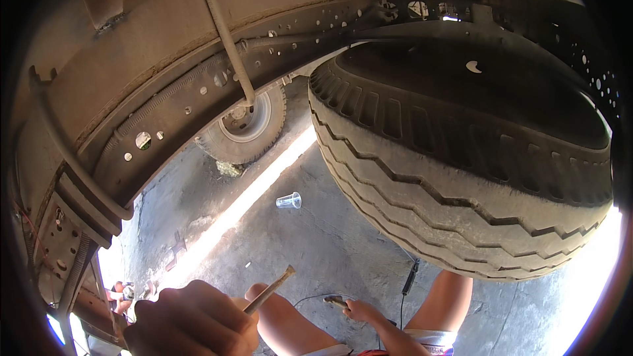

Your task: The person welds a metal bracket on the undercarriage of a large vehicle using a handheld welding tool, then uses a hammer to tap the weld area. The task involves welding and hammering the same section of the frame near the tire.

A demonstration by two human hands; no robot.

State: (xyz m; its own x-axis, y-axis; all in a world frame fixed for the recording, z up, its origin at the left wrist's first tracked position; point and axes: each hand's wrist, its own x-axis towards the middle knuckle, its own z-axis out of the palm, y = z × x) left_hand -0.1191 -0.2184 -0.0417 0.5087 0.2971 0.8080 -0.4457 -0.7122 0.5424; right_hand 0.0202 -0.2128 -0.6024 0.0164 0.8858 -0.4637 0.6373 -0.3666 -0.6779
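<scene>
Close up at the lower left, my left hand (191, 320) is closed in a fist around a slim brownish rod (271, 289). Its flattened, slightly flared tip points up and to the right. Farther down, between my knees, my right hand (359, 312) grips a short tool with a grey-brown head (336, 301); its exact kind is too small to make out. To the right above it hangs a large truck tyre (448, 184) with zigzag tread, lying nearly flat under the chassis. Neither hand touches the tyre.
A perforated chassis beam (165, 118) with a slanting rod (227, 39) runs overhead at left. Beyond it stands another wheel (247, 122). On the concrete floor (336, 250) lies a clear plastic cup (289, 200). A black handle with a cable (410, 277) is beside my right leg.
</scene>
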